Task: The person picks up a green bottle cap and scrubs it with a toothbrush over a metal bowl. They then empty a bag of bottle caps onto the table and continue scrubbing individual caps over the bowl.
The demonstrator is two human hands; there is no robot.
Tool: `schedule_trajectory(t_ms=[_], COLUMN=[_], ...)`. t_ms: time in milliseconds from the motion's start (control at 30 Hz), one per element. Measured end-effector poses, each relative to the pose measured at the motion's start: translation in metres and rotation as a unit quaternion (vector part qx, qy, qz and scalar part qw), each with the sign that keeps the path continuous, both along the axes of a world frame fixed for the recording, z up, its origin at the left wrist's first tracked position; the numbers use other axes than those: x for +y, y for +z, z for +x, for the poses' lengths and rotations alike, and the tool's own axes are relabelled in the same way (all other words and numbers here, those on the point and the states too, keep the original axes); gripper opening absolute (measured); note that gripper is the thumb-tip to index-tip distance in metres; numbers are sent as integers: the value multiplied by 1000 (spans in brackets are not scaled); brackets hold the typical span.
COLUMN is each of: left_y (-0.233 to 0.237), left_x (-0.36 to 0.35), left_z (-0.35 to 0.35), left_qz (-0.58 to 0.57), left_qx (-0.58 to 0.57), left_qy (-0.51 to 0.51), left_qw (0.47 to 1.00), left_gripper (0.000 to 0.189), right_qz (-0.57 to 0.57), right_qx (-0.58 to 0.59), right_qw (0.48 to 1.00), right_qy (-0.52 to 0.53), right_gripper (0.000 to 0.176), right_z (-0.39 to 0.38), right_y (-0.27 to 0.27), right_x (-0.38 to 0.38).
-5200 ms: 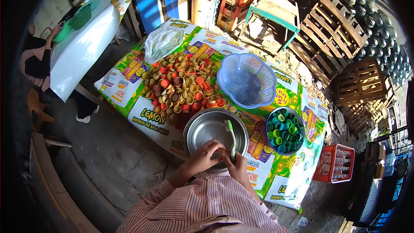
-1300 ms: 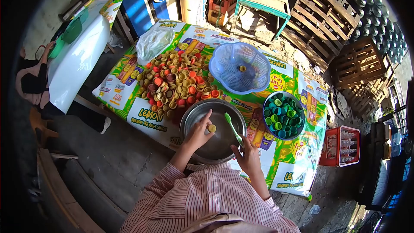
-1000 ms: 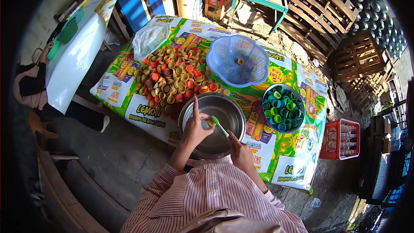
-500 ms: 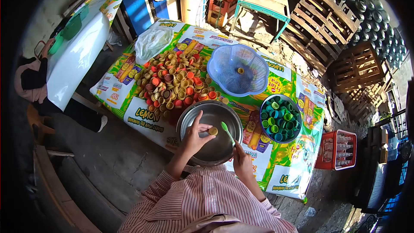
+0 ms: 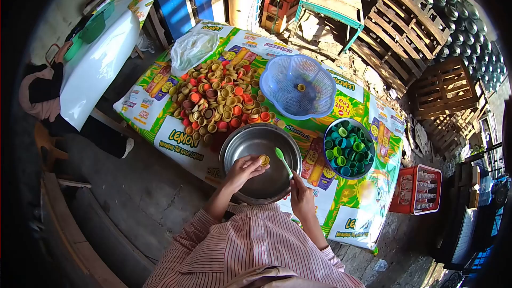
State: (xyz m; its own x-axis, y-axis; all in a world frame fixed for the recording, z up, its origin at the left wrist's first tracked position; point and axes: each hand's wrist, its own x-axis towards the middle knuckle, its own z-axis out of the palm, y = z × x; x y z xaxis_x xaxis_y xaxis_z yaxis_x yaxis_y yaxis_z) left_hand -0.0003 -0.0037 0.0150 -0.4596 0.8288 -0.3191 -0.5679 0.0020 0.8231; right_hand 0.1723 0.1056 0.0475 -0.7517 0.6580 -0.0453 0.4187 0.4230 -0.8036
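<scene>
My left hand (image 5: 242, 174) pinches a small yellowish bottle cap (image 5: 264, 160) between its fingertips, over the steel basin (image 5: 269, 188). In my right hand (image 5: 302, 197) is a green toothbrush (image 5: 280, 156) with a paler handle, its head raised over the basin's right side, apart from the cap. Past the basin lies a heap of yellow and red-orange bottle caps (image 5: 216, 98). A blue plastic colander (image 5: 277, 104) behind it holds one yellowish cap (image 5: 301, 87). To the right stands a bowl (image 5: 325, 156) filled with green and teal caps (image 5: 349, 149).
A printed plastic sheet (image 5: 178, 146) covers the table. A clear plastic bag (image 5: 194, 52) lies at its far left. Another person (image 5: 45, 96) sits at the left by a white table (image 5: 101, 64). A red crate (image 5: 416, 189), wooden pallets (image 5: 402, 24) and a stool (image 5: 330, 8) stand around.
My left fingers have folded in from a raised index finger, and the cap has turned and risen slightly. The toothbrush stays in my right hand, nearly where it was.
</scene>
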Motion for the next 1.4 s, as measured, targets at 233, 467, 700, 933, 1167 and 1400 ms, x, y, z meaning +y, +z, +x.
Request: schedule_trajectory(t_ms=[233,467,700,933,1167,1400], left_y=[3,-6,-14,-10,-15,-12], left_x=[-1,-3,-2,0,0,-2], left_z=[-3,-5,-4,-5,-3,-2], left_qz=[44,39,5,-6,44,103], left_qx=[-131,-120,-78,-73,-93,-70], left_qy=[16,18,34,25,-5,-42], left_qw=[990,992,996,997,995,991], left_gripper=[25,29,32,42,42,39], right_qz=[34,53,-13,30,-47,-123], right_qx=[2,11,29,-17,3,38], right_qw=[999,997,999,997,997,991], right_qy=[26,51,38,74,60,30], right_gripper=[31,33,32,34,32,31], right_z=[-5,-4,-7,-7,-7,-3], right_y=[0,-4,8,4,1,-4], right_x=[-14,-14,-15,-19,-18,-16])
